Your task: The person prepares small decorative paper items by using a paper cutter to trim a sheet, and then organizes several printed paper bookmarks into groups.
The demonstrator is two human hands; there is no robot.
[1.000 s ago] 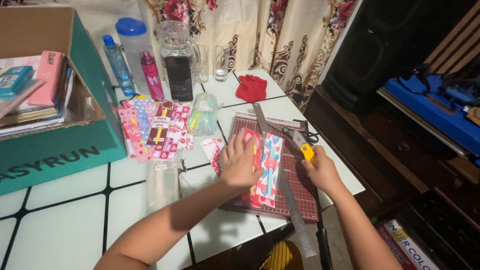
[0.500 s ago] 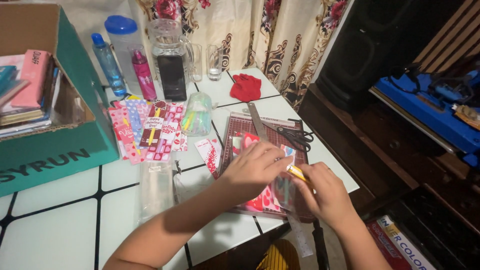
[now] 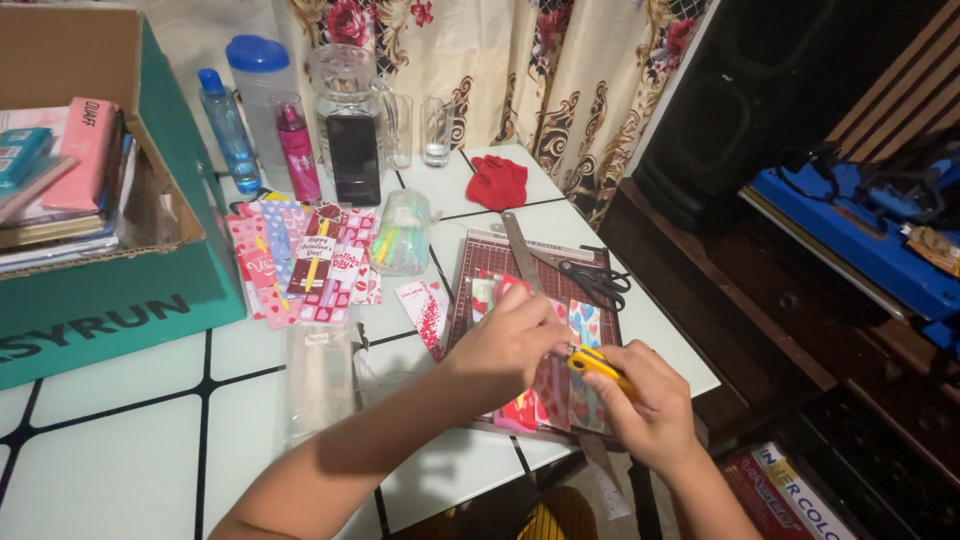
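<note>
My left hand (image 3: 505, 345) presses flat on patterned paper strips (image 3: 580, 395) that lie on a dark red cutting mat (image 3: 480, 255) at the white tiled table's right edge. My right hand (image 3: 650, 405) grips a yellow craft knife (image 3: 595, 362), its tip against the strips just beside my left fingers. A metal ruler (image 3: 520, 245) lies lengthwise on the mat and runs under my hands. Black scissors (image 3: 590, 278) rest on the mat's far right corner.
Heart-patterned cards (image 3: 305, 260) and a clear bag of pens (image 3: 400, 232) lie left of the mat. Behind stand a glass jug (image 3: 345, 80) with a phone (image 3: 353, 160), bottles (image 3: 228, 125), glasses (image 3: 436, 130) and a red cloth (image 3: 497, 182). A green cardboard box (image 3: 110, 300) fills the left.
My right hand with the knife has drawn back toward me along the strips. My left hand has shifted nearer on the mat, still pressing the paper.
</note>
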